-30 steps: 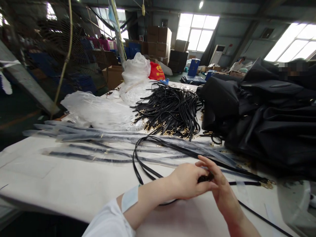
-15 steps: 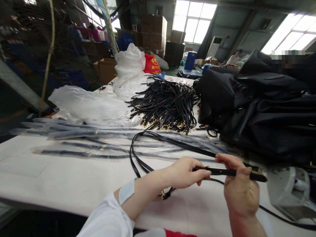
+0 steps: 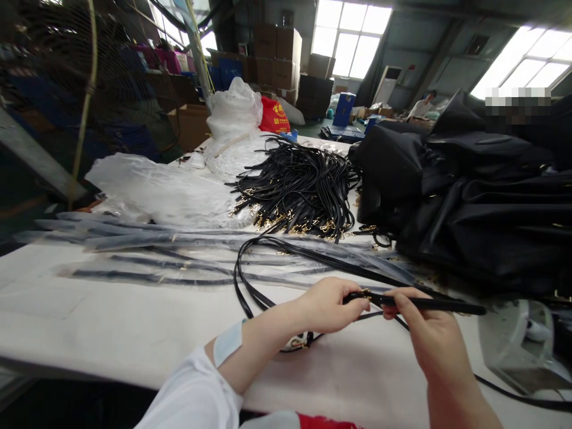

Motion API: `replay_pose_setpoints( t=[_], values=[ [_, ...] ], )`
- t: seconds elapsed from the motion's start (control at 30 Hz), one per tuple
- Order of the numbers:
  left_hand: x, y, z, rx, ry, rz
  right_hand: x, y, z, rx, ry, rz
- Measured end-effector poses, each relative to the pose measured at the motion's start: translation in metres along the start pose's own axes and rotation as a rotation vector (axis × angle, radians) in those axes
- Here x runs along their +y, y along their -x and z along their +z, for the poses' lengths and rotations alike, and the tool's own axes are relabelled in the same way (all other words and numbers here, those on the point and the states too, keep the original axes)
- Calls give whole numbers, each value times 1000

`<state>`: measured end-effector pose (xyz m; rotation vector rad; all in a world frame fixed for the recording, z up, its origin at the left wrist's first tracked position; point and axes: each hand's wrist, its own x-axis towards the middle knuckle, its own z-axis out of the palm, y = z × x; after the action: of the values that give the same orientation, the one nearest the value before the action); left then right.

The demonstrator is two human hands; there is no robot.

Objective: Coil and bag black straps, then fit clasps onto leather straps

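Brought in toward the left hand (image 3: 333, 305) since half a second ago: right hand (image 3: 431, 328), turned from a looser grip with the palm showing to a pinch. Raised a little at its free tip, too: black strap (image 3: 442, 304), shared between both hands over the right part of the table (image 3: 179, 339). Pinching the strap between left thumb and fingers, right at its gold buckle (image 3: 365, 294). Pinching it just right of the buckle with right thumb and fingertips, leaving the free tip sticking out to the right. Wearing a pale patch (image 3: 227, 342) on the left forearm, below a white sleeve (image 3: 196, 390).

Just below the left wrist, a gold clasp (image 3: 297, 342) on the table. Beyond the hands, a looped bundle (image 3: 330, 261) of thin black straps, lying across a row of plastic-wrapped straps (image 3: 129, 240). Farther back, a heap (image 3: 304, 185) of black straps with gold clasps, between crumpled clear plastic (image 3: 165, 187) on the left and a large black mound (image 3: 447, 196) on the right. At the far end, a red bag (image 3: 272, 116). In the background, stacked boxes (image 3: 277, 56), bright windows (image 3: 351, 39) and a distant person (image 3: 421, 107).
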<state>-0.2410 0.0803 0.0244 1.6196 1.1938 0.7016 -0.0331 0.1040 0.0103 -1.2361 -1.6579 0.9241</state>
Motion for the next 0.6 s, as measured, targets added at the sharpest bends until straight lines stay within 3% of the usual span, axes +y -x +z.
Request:
replay_pose_setpoints(
  t=[0.33,0.6],
  values=[
    [2,2,-1,-68,-10,-23,0,6,11,-62,131,-43],
    [1,0,-3,-32,-177,31,5,7,14,-46,-22,11]
  ],
)
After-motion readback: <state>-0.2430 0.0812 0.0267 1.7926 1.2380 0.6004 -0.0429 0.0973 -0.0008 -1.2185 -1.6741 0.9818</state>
